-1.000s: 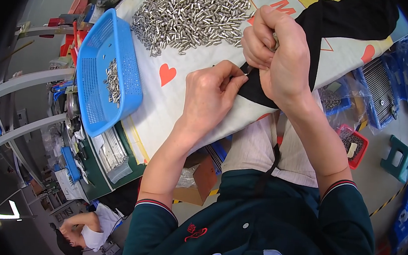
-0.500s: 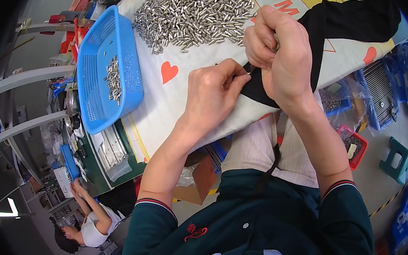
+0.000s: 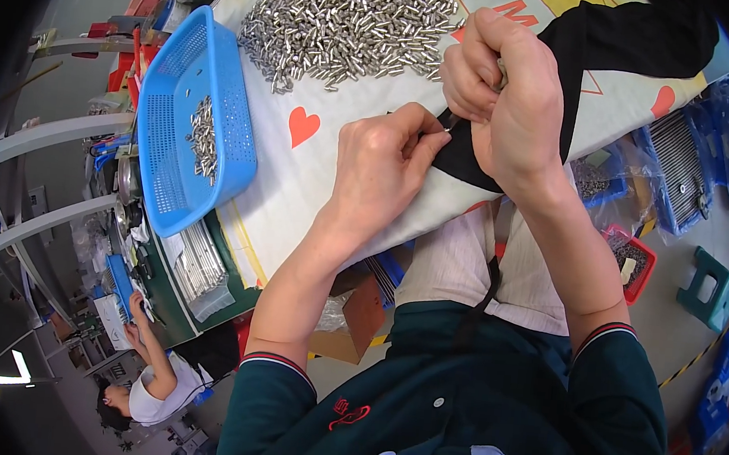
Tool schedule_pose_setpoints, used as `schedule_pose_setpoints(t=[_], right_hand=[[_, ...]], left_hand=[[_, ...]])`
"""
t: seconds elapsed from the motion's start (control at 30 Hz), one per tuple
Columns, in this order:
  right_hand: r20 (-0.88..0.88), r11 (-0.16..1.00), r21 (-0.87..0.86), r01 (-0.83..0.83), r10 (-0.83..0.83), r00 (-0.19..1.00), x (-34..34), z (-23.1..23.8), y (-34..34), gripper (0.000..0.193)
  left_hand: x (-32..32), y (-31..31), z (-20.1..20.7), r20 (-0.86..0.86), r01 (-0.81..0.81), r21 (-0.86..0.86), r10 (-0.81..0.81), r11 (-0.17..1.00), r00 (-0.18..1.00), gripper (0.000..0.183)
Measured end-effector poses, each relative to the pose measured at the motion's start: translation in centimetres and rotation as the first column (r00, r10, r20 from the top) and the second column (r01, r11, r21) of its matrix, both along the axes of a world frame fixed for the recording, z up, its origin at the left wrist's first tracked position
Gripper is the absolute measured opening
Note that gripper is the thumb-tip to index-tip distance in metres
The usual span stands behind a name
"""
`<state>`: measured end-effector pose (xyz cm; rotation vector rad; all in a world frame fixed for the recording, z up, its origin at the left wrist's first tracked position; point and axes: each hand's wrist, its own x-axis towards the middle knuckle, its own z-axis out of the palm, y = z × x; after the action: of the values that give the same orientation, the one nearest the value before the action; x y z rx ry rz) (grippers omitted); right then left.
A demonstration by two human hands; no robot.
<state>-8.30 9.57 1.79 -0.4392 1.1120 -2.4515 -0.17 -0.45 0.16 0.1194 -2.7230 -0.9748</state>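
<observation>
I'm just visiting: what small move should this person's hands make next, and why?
Probably best to steady the left hand before shifting the right hand. A tiny shiny piece shows at the left fingertips, by the black cloth, and the right hand is closed in a fist close beside it, its grip mostly hidden. So small a piece might easily slip.

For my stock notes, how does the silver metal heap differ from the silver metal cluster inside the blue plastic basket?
The silver metal heap is far larger than the silver metal cluster. The heap spreads on the white, heart-printed cloth; the cluster lies inside the blue plastic basket. Both are loose, shiny pieces.
</observation>
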Motion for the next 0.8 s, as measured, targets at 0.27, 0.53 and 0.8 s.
schedule_pose_setpoints(t=[0.27,0.53,0.8], right_hand=[[-0.002,1.000,0.001,-0.010,0.010,1.000,-0.1,0.0,0.0,0.034],[-0.126,0.999,0.002,0.046,-0.045,0.991,0.6,-0.3,-0.6,0.033],[-0.208,0.997,0.008,0.082,-0.078,0.975,0.7,-0.9,-0.7,0.033]], left_hand=[[-0.1,0.1,0.0,-0.007,0.009,0.001,-0.009,1.000,1.000,0.006],[-0.1,0.0,0.7,0.080,-0.017,0.033,0.015,0.999,0.997,0.008],[-0.1,0.0,-0.2,0.045,-0.033,0.124,0.028,0.992,0.999,0.008]])
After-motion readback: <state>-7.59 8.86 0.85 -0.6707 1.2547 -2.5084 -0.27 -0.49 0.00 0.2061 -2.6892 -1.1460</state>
